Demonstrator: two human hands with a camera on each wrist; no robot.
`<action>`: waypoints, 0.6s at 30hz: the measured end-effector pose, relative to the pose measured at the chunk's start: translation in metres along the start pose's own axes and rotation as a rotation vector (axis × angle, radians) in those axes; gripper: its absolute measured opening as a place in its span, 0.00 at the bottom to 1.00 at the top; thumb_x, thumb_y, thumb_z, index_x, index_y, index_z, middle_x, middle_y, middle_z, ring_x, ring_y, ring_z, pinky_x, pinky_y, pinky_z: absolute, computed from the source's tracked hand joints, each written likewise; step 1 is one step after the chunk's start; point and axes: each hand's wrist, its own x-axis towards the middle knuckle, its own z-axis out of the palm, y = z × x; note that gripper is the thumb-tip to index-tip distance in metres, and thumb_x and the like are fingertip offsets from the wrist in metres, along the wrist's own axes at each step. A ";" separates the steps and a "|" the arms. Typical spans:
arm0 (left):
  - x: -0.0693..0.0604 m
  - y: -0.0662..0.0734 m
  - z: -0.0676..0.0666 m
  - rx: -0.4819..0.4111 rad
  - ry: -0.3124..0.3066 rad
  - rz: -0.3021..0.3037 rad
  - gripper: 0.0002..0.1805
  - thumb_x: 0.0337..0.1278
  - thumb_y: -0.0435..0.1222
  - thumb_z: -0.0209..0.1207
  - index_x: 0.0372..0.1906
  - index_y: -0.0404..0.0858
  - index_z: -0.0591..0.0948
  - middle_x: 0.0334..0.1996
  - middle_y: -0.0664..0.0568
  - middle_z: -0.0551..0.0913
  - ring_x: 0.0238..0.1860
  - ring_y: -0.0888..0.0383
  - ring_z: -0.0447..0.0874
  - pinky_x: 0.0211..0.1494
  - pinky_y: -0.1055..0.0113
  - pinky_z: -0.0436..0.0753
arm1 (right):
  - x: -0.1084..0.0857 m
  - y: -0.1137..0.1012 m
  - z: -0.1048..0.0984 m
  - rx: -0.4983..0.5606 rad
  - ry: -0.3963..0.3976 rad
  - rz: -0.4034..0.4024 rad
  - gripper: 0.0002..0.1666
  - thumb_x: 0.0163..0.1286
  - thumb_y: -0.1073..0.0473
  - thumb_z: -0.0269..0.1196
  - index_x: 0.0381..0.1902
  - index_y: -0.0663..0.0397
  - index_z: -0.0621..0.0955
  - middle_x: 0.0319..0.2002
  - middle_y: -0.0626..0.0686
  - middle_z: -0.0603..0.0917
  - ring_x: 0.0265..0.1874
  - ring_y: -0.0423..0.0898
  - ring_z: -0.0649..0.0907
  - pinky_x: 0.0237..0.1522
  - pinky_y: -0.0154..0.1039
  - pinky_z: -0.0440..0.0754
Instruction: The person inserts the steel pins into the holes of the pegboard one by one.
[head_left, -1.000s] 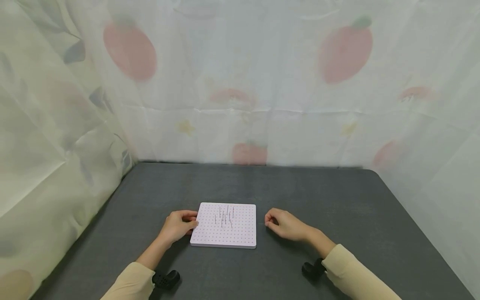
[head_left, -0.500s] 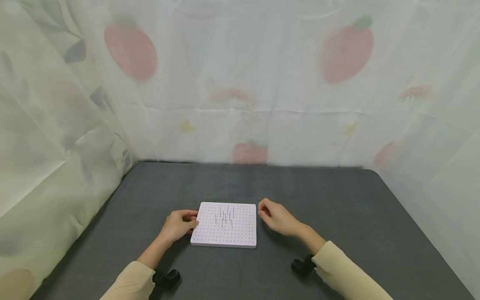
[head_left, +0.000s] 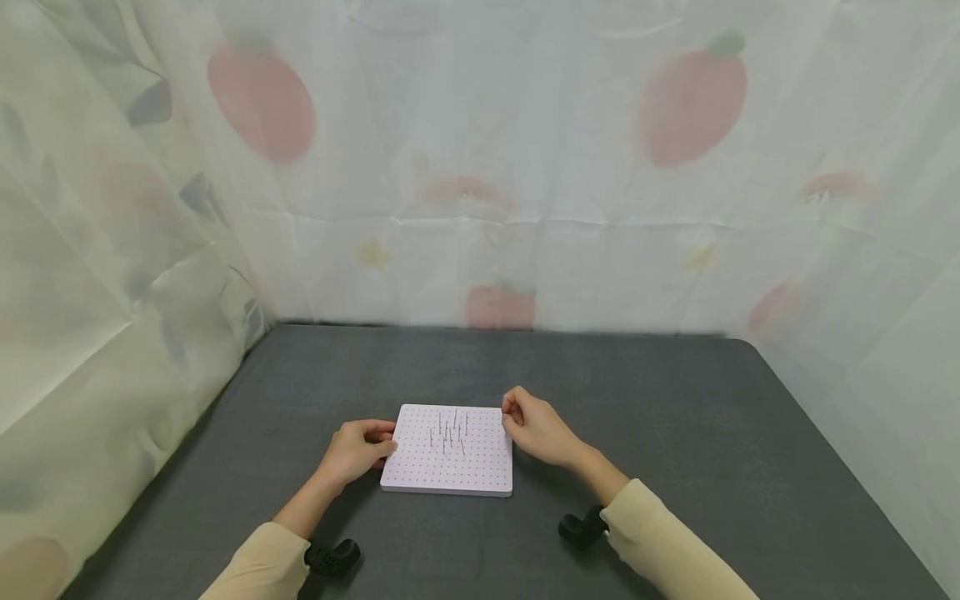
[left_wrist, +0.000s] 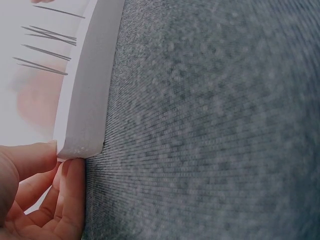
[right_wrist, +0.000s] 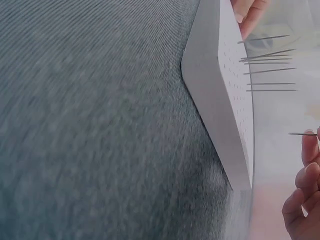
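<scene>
A white board with rows of small holes [head_left: 420,473] lies flat on the dark table. Several thin dark needles [head_left: 460,433] stand up from its middle and upper part, a few of them leaning. My left hand [head_left: 354,450] grips the board's left edge, thumb at the top edge and fingers against the side, as the left wrist view shows. Over the board's upper right corner, my right hand [head_left: 542,429] pinches one thin dark needle [right_wrist: 300,134]. In the right wrist view that needle's tip points toward the board side and touches nothing; its other end is hidden by the fingers.
The dark grey tabletop [head_left: 675,417] extends around the board. A pale curtain with fruit prints [head_left: 570,167] hangs behind the table, and another curtain [head_left: 97,333] runs along the left side. Black wrist devices [head_left: 333,557] sit under both sleeves.
My right hand has moved left and away from me, from beside the board to over its upper right corner. My left hand and the board have stayed in place.
</scene>
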 end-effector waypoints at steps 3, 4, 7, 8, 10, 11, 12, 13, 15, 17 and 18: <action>0.000 0.000 0.000 0.005 -0.001 0.001 0.19 0.56 0.27 0.61 0.54 0.28 0.81 0.39 0.42 0.84 0.34 0.59 0.83 0.35 0.63 0.89 | 0.003 -0.002 0.003 0.007 0.012 -0.003 0.05 0.66 0.66 0.57 0.38 0.53 0.73 0.25 0.46 0.71 0.23 0.35 0.68 0.23 0.25 0.63; 0.000 0.000 0.000 0.008 -0.002 0.004 0.19 0.56 0.27 0.61 0.54 0.28 0.81 0.39 0.42 0.84 0.34 0.59 0.83 0.35 0.63 0.89 | 0.003 -0.003 0.004 0.009 0.019 -0.009 0.05 0.66 0.66 0.58 0.37 0.52 0.73 0.26 0.46 0.72 0.23 0.35 0.68 0.23 0.25 0.63; 0.000 0.001 0.000 0.014 0.001 0.003 0.19 0.56 0.27 0.61 0.54 0.28 0.81 0.38 0.43 0.84 0.34 0.59 0.83 0.35 0.63 0.89 | 0.005 -0.005 0.008 0.020 0.039 -0.030 0.06 0.64 0.65 0.59 0.37 0.51 0.74 0.28 0.47 0.75 0.25 0.36 0.70 0.25 0.25 0.64; -0.001 0.001 0.000 0.016 0.002 0.003 0.19 0.56 0.28 0.61 0.54 0.28 0.81 0.38 0.43 0.84 0.34 0.59 0.83 0.35 0.63 0.89 | 0.006 -0.006 0.009 0.022 0.045 -0.036 0.06 0.64 0.65 0.60 0.37 0.50 0.74 0.29 0.47 0.77 0.25 0.37 0.70 0.25 0.25 0.64; -0.001 0.002 0.000 0.017 0.004 -0.001 0.19 0.56 0.28 0.62 0.54 0.29 0.82 0.38 0.43 0.84 0.34 0.59 0.83 0.35 0.64 0.89 | 0.006 -0.008 0.012 0.026 0.052 -0.046 0.06 0.65 0.65 0.60 0.37 0.50 0.75 0.30 0.48 0.79 0.25 0.37 0.71 0.26 0.25 0.65; -0.001 0.003 0.000 0.018 0.005 -0.004 0.19 0.56 0.28 0.62 0.54 0.29 0.82 0.38 0.43 0.84 0.34 0.59 0.83 0.35 0.64 0.89 | 0.006 -0.008 0.014 0.023 0.054 -0.053 0.06 0.65 0.65 0.60 0.36 0.50 0.75 0.31 0.48 0.80 0.26 0.37 0.71 0.26 0.25 0.65; -0.001 0.003 0.001 0.015 0.004 -0.006 0.19 0.55 0.28 0.62 0.54 0.29 0.82 0.38 0.43 0.84 0.33 0.59 0.83 0.35 0.64 0.89 | 0.006 -0.009 0.015 0.020 0.056 -0.058 0.05 0.65 0.65 0.60 0.36 0.50 0.76 0.31 0.48 0.81 0.26 0.36 0.71 0.26 0.25 0.65; -0.001 0.003 0.001 0.017 0.003 -0.003 0.19 0.56 0.28 0.62 0.54 0.29 0.82 0.38 0.43 0.84 0.33 0.59 0.83 0.35 0.64 0.89 | 0.007 -0.009 0.017 0.013 0.058 -0.065 0.05 0.64 0.65 0.61 0.36 0.50 0.76 0.31 0.48 0.81 0.25 0.36 0.71 0.26 0.25 0.66; -0.001 0.004 0.001 0.013 0.004 -0.005 0.19 0.55 0.28 0.62 0.54 0.29 0.82 0.38 0.43 0.84 0.33 0.59 0.83 0.35 0.64 0.89 | 0.007 -0.009 0.020 -0.002 0.063 -0.083 0.05 0.64 0.65 0.61 0.35 0.50 0.77 0.31 0.48 0.82 0.25 0.35 0.71 0.26 0.25 0.66; -0.001 0.004 0.001 0.013 0.004 -0.006 0.19 0.55 0.28 0.62 0.54 0.29 0.82 0.38 0.43 0.84 0.34 0.59 0.83 0.35 0.64 0.89 | 0.007 -0.010 0.023 -0.018 0.067 -0.096 0.05 0.63 0.66 0.62 0.35 0.50 0.78 0.30 0.47 0.83 0.25 0.34 0.71 0.25 0.25 0.66; -0.002 0.005 0.001 0.013 0.005 -0.006 0.19 0.55 0.28 0.62 0.54 0.29 0.82 0.38 0.43 0.84 0.34 0.59 0.82 0.35 0.64 0.89 | 0.007 -0.010 0.024 -0.026 0.069 -0.100 0.05 0.63 0.66 0.63 0.34 0.50 0.78 0.30 0.47 0.83 0.24 0.34 0.71 0.25 0.25 0.66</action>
